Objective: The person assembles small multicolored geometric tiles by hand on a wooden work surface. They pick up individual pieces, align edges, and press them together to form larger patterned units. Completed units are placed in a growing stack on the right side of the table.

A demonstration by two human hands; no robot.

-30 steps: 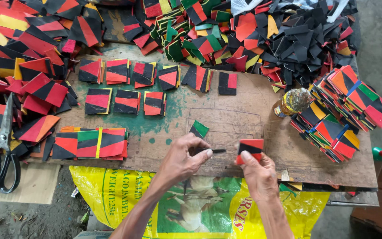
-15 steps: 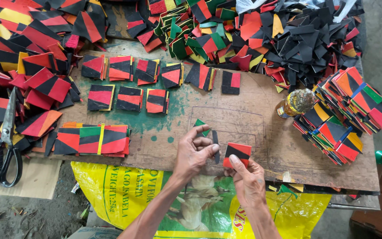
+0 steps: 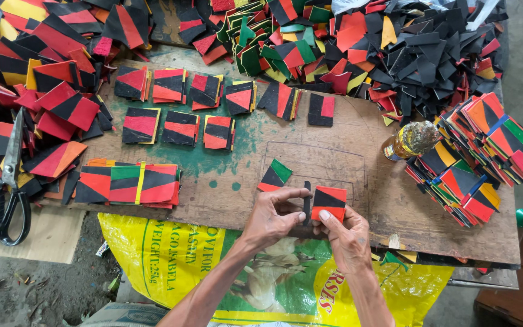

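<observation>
My left hand (image 3: 273, 219) pinches a thin black strip (image 3: 307, 200) upright against the left edge of a small red and black patch (image 3: 329, 202). My right hand (image 3: 347, 233) grips that patch from below and the right, thumb on its lower edge. Both hands hover over the near edge of the wooden board (image 3: 334, 157). Just beyond the left thumb, flat on the board, lies a black, green and red patch (image 3: 275, 175).
Rows of red and black patches (image 3: 180, 126) lie on the board. Loose scrap heaps (image 3: 394, 42) fill the far side. A stacked pile (image 3: 479, 157) and a small bottle (image 3: 408, 140) stand right. Scissors (image 3: 2, 181) rest left. A yellow sack (image 3: 261, 272) hangs below.
Both hands have drawn together near the board's edge. The black strip, earlier held flat, is now upright against the red and black patch.
</observation>
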